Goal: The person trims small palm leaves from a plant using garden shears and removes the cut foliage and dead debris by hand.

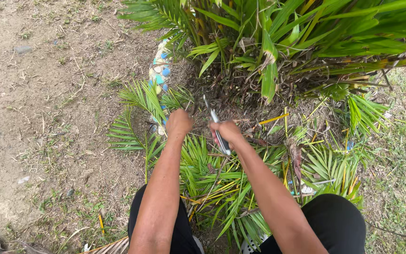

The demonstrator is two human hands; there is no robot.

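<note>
Nearest the camera, two knees in black shorts are seen at the bottom edge, with both bare forearms running away toward the far palm clump.

On the left, bare dirt ground with sparse grass is seen. The left hand is closed into a fist at the near base of the clump, apparently gripped on a thin stem or frond stalk (too small and hidden by the knuckles to tell which). Just behind it on the far side, a painted blue-and-white stone border is partly covered by leaves.

Just right of that, well within reach, the right hand is wrapped shut around the handle of the pruning shears. The tool's long axis is set near-to-far with a slight lean to the left: handle end near and low, blades pointing far and up-left toward the clump's base. The blade tip lies between the two hands, a little nearer the right one; whether the blades are apart or together cannot be told.

Cut fronds are spread on the ground between the knees and farther right, where more cut leaves and yellow stalks are lying, with grass at the far right.
</note>
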